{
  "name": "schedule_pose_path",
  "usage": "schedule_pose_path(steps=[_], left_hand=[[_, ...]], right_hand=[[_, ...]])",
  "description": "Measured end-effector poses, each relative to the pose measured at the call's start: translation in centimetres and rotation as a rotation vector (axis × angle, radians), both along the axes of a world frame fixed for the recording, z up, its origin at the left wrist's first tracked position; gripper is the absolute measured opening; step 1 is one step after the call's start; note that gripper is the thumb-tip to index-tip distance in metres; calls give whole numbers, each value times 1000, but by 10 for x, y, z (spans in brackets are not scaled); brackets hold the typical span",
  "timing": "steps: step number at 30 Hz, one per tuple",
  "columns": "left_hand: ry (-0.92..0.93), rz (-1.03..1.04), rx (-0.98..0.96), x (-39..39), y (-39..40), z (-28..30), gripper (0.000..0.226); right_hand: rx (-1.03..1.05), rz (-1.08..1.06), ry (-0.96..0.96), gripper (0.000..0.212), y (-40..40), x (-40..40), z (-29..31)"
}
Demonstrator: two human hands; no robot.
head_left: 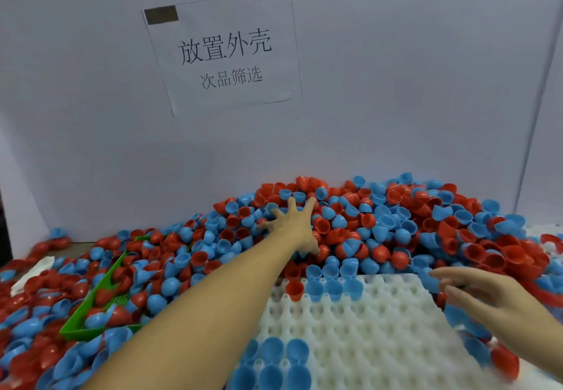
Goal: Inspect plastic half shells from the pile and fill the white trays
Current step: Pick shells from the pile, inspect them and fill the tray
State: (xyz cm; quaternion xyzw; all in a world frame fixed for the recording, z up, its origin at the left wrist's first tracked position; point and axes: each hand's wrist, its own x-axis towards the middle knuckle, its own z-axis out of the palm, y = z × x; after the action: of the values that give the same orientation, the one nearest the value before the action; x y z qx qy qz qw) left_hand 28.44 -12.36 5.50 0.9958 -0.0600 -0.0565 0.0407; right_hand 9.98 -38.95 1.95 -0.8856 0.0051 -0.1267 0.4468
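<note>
- While my left hand (pixel 294 222) lies spread and released on the heaped shells (pixel 380 225), I risk sliding them onto the white tray (pixel 365 322).
- My right hand (pixel 475 295) hovers loose, grasping nothing, beside the tray's few filled pockets.

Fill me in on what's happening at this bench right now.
A person is sorting red and blue plastic half shells from a big pile into a white tray. The left hand reaches out with fingers spread over the pile; the right hand hovers open at the tray's right edge, holding nothing. The tray is mostly unfilled: a few shells sit along its far row and some blue ones at the near edge. A green tray with shells lies to the left.
</note>
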Motion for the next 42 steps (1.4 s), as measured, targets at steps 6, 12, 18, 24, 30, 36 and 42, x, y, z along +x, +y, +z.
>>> schedule_pose_path(steps=[6,12,18,24,30,36,42], left_hand=[[-93,91,-12,15,7,-16,115],[-28,215,-76,11,7,-26,110],[-168,226,-38,15,20,-26,89],[-170,180,-39,15,27,-24,78],[-313,194,-441,29,62,-1,56],[-345,315,-940,36,91,20,41],[-274,420,-1532,-4,110,32,27]], right_hand=[[90,3,-6,33,-2,8,-22],[99,-12,-72,32,0,4,-22],[93,-45,-95,35,2,1,-26],[105,-58,-112,38,7,-2,-31],[85,-61,-140,40,7,-3,-30],[70,-67,-137,37,9,-1,-30],[93,-71,-121,48,12,-3,-27]])
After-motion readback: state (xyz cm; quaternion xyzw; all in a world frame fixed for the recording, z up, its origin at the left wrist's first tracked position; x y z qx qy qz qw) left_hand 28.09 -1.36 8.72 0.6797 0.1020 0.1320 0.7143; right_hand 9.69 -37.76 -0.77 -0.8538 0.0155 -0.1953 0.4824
